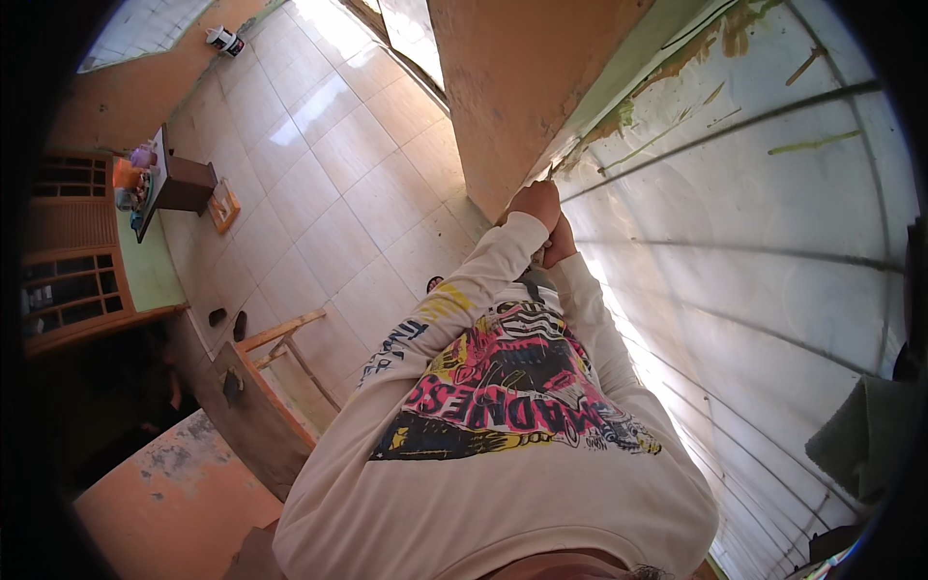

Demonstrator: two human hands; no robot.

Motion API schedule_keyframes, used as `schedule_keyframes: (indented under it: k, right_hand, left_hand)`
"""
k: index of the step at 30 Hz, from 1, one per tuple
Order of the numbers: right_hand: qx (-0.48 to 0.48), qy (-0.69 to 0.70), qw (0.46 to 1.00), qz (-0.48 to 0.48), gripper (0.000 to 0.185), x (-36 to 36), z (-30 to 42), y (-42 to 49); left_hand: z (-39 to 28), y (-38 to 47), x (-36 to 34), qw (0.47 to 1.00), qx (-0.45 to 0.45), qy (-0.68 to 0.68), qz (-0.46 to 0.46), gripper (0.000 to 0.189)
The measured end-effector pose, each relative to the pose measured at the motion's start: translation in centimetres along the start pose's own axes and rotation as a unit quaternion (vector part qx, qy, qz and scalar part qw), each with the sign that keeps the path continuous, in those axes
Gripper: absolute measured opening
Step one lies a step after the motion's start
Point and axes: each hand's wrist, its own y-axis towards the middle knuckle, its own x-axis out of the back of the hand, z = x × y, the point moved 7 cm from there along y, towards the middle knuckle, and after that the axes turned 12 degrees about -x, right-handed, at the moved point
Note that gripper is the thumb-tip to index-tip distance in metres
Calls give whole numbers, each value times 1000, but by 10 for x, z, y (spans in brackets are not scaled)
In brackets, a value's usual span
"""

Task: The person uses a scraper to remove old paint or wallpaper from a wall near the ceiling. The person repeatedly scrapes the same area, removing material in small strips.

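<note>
My left hand [535, 201] is closed on a thin tool whose narrow tip [550, 172] points at the edge where the orange wall [522, 80] meets a pale green strip. The kind of tool cannot be made out. Just below and partly behind it is my right hand [561, 243], with curled fingers. A small pale object [539, 255] shows beside the right hand, mostly hidden by the left forearm; whether the hand grips it is unclear. Close to both hands, translucent sheeting [739, 217] with dark bars carries green and brown paint smears.
Pale tiles [362, 174] cover the floor at left. A dark table [190, 185] bears several items, with an orange frame [225, 206] beside it. A paint bucket [225, 41] stands by the far wall. Nearer are a wooden frame [283, 330], sandals [240, 326] and a grey cloth [852, 438].
</note>
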Motion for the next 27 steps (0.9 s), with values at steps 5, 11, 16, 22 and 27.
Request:
schedule_keyframes:
  k: [5, 11, 16, 22, 27]
  right_hand:
    - [95, -68, 979, -166, 29, -32, 1, -17]
    - [9, -5, 997, 77, 30, -11, 14, -11]
    - [99, -52, 982, -151, 30, -43, 4, -17]
    - [-37, -38, 981, 185, 29, -44, 9, -11]
    - [135, -11, 955, -264, 30, -43, 12, -11]
  left_hand:
    - [-14, -7, 29, 1000, -13, 1, -12, 19]
    - [-23, 8, 20, 998, -15, 43, -34, 19]
    - [-8, 6, 14, 1000, 7, 14, 10, 20]
    - [-15, 11, 12, 1000, 13, 12, 5, 20]
    - [-3, 23, -3, 999, 11, 30, -16, 21]
